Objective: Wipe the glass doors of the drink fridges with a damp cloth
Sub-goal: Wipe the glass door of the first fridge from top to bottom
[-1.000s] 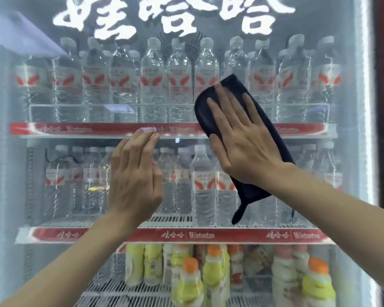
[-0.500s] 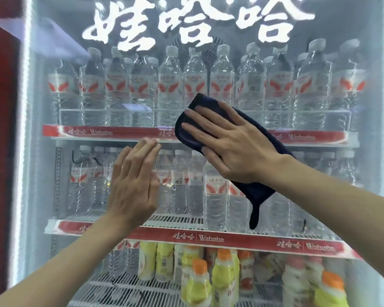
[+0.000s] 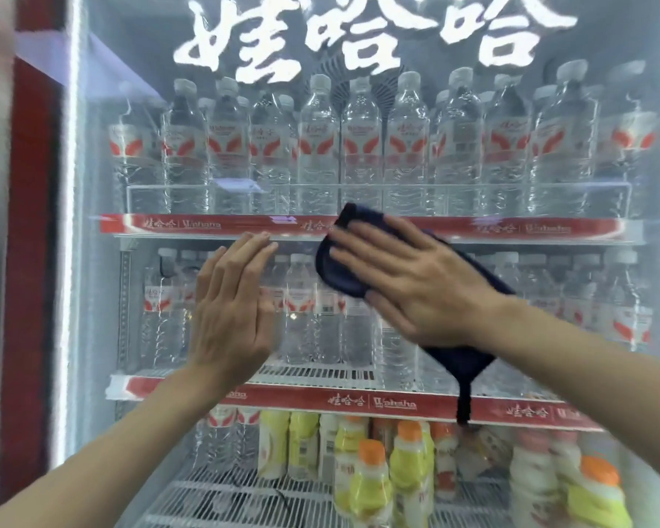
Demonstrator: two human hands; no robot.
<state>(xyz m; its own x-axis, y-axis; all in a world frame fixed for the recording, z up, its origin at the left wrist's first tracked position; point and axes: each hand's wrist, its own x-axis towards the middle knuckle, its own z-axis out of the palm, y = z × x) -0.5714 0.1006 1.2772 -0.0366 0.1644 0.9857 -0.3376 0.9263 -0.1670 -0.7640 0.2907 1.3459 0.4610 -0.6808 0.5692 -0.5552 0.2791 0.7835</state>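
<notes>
The fridge's glass door (image 3: 473,89) fills the view, with white lit characters across its top. My right hand (image 3: 408,283) lies flat with straight, spread fingers on a dark blue cloth (image 3: 340,272), pressing it against the glass at the level of the upper red shelf strip. The cloth's lower end (image 3: 463,375) hangs down below my wrist. My left hand (image 3: 231,310) rests flat on the glass just left of the cloth, fingers straight and together, holding nothing.
Behind the glass stand rows of clear water bottles (image 3: 362,146) on two shelves, and yellow drink bottles with orange caps (image 3: 370,485) on the wire shelf below. A lit strip and red frame (image 3: 35,222) edge the door on the left.
My right hand has slid the cloth leftward and down across the glass, from the upper shelf bottles to the red shelf strip. The view has shifted left. My left hand has stayed flat on the glass.
</notes>
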